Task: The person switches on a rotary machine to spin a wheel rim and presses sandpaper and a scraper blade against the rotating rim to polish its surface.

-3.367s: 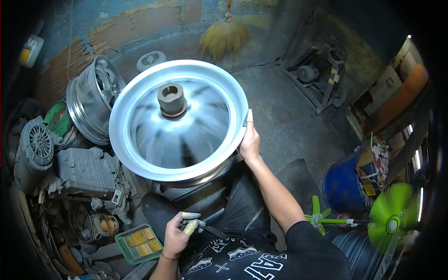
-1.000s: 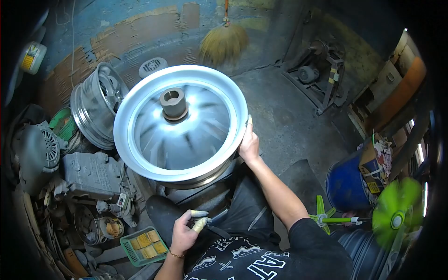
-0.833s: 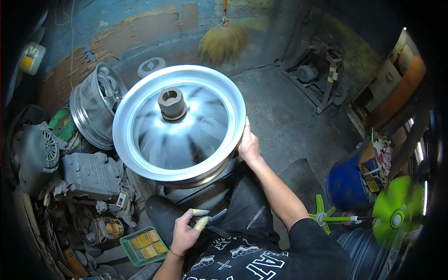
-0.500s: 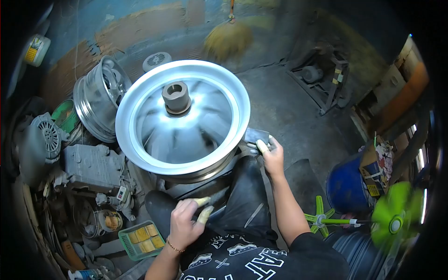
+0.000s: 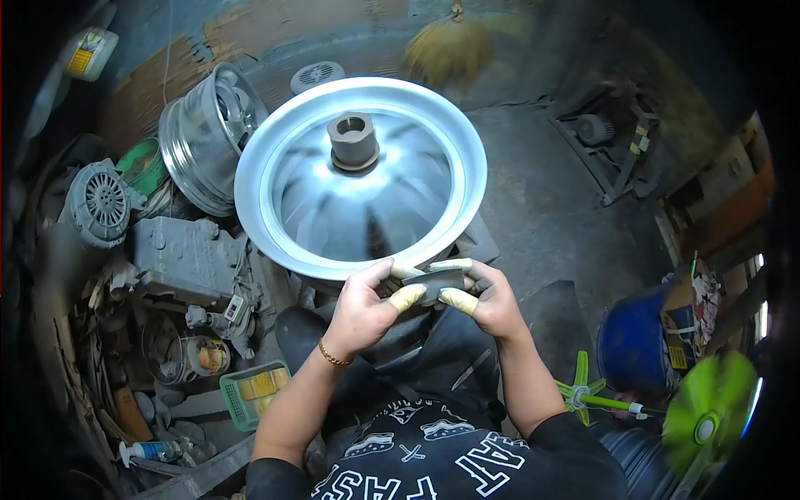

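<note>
A small dark grey sheet [image 5: 433, 283] is held between both hands, just below the near rim of a silver wheel rim [image 5: 467, 179]. My left hand [image 5: 367, 308] pinches its left end, and a gold bracelet circles that wrist. My right hand [image 5: 492, 304] grips the right end. Yellowish wrappings cover the thumbs and some fingertips. The wheel is mounted face up, its spokes blurred as if spinning, with a large brown nut [image 5: 352, 142] at its centre.
Another shiny wheel [image 5: 196, 146] leans at left, above a dusty grey machine [image 5: 183, 258]. A green basket [image 5: 242, 408] holds yellow pads. At right are a blue barrel [image 5: 629, 342] and a green fan [image 5: 707, 425]. A straw broom [image 5: 450, 50] hangs behind.
My right hand has left the wheel's right side, bringing the grey sheet down to the middle. My left hand has risen to meet it and taken hold. The view has shifted.
</note>
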The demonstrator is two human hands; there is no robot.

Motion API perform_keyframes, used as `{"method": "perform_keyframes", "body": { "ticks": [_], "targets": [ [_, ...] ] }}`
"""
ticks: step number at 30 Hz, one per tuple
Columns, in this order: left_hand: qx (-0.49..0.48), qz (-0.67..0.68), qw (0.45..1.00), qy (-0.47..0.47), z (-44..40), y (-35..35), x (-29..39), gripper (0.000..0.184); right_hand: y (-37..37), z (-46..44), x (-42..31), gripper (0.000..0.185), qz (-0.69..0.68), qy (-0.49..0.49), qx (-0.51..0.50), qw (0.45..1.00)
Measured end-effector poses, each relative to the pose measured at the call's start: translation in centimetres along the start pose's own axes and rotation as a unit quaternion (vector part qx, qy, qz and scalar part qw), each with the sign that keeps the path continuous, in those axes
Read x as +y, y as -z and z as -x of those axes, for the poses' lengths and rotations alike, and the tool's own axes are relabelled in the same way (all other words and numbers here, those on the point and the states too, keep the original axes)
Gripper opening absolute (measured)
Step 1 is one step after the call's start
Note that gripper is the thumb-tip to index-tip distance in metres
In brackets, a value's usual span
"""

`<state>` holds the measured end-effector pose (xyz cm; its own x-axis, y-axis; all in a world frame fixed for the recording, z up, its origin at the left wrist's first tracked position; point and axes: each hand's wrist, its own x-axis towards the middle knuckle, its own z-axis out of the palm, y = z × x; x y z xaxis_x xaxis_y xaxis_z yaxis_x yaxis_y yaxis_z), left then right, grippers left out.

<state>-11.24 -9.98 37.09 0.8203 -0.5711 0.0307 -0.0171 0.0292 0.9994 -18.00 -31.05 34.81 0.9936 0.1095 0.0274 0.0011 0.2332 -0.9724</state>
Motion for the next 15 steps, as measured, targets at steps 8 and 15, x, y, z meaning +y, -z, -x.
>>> {"method": "perform_keyframes", "body": {
  "ticks": [8,15],
  "targets": [
    [0.042,-0.431,0.841,-0.323,-1.4,1.5,-0.2,0.018,1.7,-1.4,4.1,0.037,0.052,-0.058,0.109,0.991],
    [-0.068,-0.54,0.748,-0.379,-1.7,2.3,-2.5,0.021,-1.2,-2.9,6.0,0.019,-0.05,-0.093,0.12,0.987]
  ]
}}
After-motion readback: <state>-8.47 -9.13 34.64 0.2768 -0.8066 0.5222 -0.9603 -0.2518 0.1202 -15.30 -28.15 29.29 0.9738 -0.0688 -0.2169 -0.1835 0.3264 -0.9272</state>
